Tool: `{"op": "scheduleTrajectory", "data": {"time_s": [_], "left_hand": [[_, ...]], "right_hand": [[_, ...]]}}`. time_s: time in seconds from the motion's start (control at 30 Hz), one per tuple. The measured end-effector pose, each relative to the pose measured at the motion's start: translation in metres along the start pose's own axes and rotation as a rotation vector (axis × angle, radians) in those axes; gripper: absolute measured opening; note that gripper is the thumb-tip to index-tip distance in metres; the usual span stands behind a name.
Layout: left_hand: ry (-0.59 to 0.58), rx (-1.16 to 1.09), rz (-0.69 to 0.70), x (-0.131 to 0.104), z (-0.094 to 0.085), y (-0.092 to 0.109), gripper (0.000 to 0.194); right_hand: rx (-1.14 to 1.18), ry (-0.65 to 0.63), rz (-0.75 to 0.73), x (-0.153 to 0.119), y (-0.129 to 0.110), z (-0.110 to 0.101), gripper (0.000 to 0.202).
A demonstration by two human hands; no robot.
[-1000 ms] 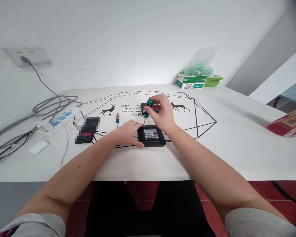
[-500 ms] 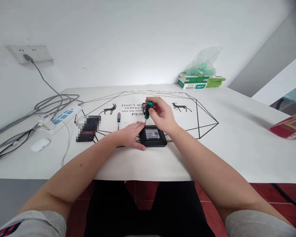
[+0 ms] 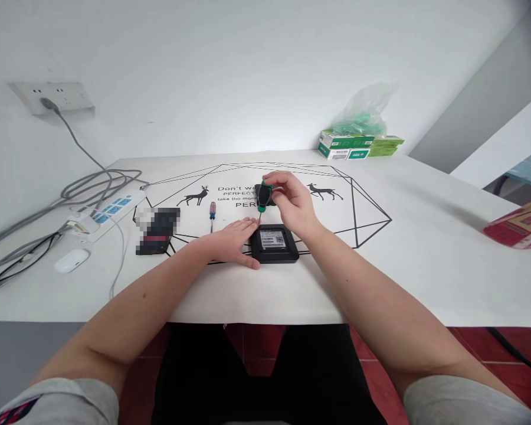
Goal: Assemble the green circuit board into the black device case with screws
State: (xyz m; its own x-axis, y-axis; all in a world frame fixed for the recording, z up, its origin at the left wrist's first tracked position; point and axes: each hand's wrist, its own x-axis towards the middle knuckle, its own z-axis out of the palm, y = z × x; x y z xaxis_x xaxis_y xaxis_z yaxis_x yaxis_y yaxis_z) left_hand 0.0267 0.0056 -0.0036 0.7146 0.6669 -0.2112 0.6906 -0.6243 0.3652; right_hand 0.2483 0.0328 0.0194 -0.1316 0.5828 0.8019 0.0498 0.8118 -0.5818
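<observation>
Green and black, a screwdriver is being clamped by its handle in the fingers of the right hand, its shaft slanting down to the far left corner of a square black device; whether the tip is touching cannot be told. The left hand is lying along the device's left edge, its fingers sitting close together beside the shaft and its thumb spreading apart from them. The device is lying label up on the white worktop. Left of the left hand, a purple-and-blue-handled screwdriver is lying near a dark, partly pixelated object. Farther left, a power strip is trailing grey cable. At the back right, green-and-white boxes are supporting a clear plastic bag.
</observation>
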Motion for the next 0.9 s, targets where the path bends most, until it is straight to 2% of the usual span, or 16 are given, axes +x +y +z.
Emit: {"op": "scheduleTrajectory", "data": {"time_s": [0.07, 0.17, 0.27, 0.37, 0.43, 0.57, 0.67, 0.8, 0.9], "left_hand": [[0.002, 0.000, -0.001, 0.000, 0.000, 0.001, 0.150], [-0.002, -0.002, -0.008, -0.001, -0.002, 0.003, 0.149], [-0.003, 0.001, -0.002, -0.001, -0.003, 0.004, 0.149], [0.007, -0.007, 0.008, -0.001, -0.003, 0.003, 0.149], [0.009, -0.014, 0.007, -0.001, -0.003, 0.003, 0.149], [0.001, -0.008, -0.002, -0.001, -0.002, 0.002, 0.148], [0.001, -0.008, -0.002, -0.001, -0.002, 0.002, 0.149], [0.003, -0.006, 0.006, -0.001, -0.002, 0.001, 0.147], [0.002, -0.003, 0.005, -0.001, -0.002, 0.001, 0.147]], "right_hand": [[0.061, 0.005, 0.094, -0.001, -0.001, 0.002, 0.015], [0.132, -0.011, 0.206, -0.003, -0.002, 0.006, 0.042], [0.199, -0.045, 0.238, -0.005, -0.001, 0.008, 0.045], [0.174, -0.079, 0.206, -0.007, -0.001, 0.007, 0.031], [0.075, -0.102, 0.152, -0.006, -0.002, 0.004, 0.026], [-0.189, -0.048, -0.033, -0.002, -0.002, -0.002, 0.027], [-0.281, 0.018, -0.115, 0.001, 0.000, -0.004, 0.032], [-0.250, 0.027, -0.122, 0.001, -0.001, -0.003, 0.032], [-0.150, -0.016, -0.034, -0.001, -0.002, -0.001, 0.022]]}}
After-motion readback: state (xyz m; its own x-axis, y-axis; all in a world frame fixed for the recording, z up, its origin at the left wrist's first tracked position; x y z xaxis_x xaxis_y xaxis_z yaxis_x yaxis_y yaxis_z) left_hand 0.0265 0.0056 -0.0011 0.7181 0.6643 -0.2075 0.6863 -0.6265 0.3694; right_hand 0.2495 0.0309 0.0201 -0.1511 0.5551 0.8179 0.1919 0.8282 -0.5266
